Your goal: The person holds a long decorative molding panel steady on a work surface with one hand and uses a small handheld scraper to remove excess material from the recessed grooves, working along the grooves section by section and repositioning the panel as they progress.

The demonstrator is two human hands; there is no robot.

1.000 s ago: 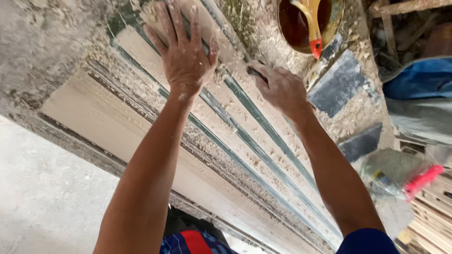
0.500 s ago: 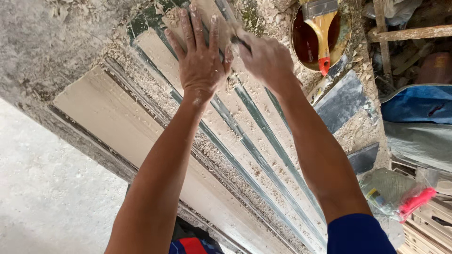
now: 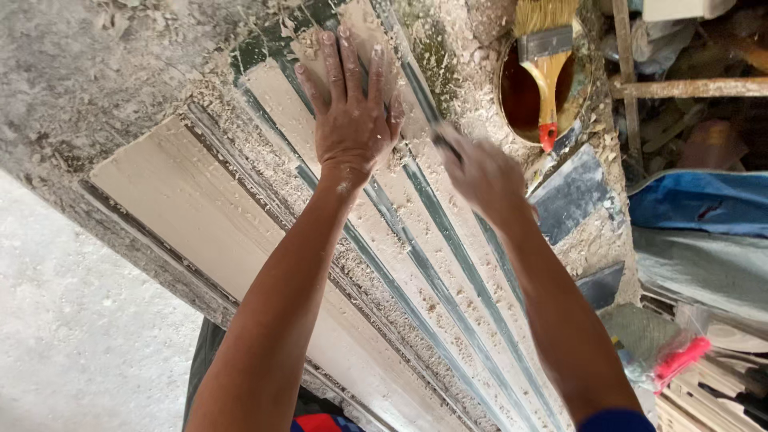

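Pale matt wooden slats (image 3: 448, 264), sawdust-rough; brush (image 3: 546, 64) with glossy wooden handle, metal ferrule.

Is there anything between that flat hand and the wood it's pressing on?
Nothing visible. The left hand lies flat, palm down, directly on the grooved wooden board; only loose sawdust lies scattered around it.

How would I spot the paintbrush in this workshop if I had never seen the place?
Start at the long pale wooden board with grooves that the left hand presses flat. Look past its far right side to the round tin of dark brown liquid. The paintbrush lies across it, alone in having straw-coloured bristles, a metal band and a red-tipped handle.
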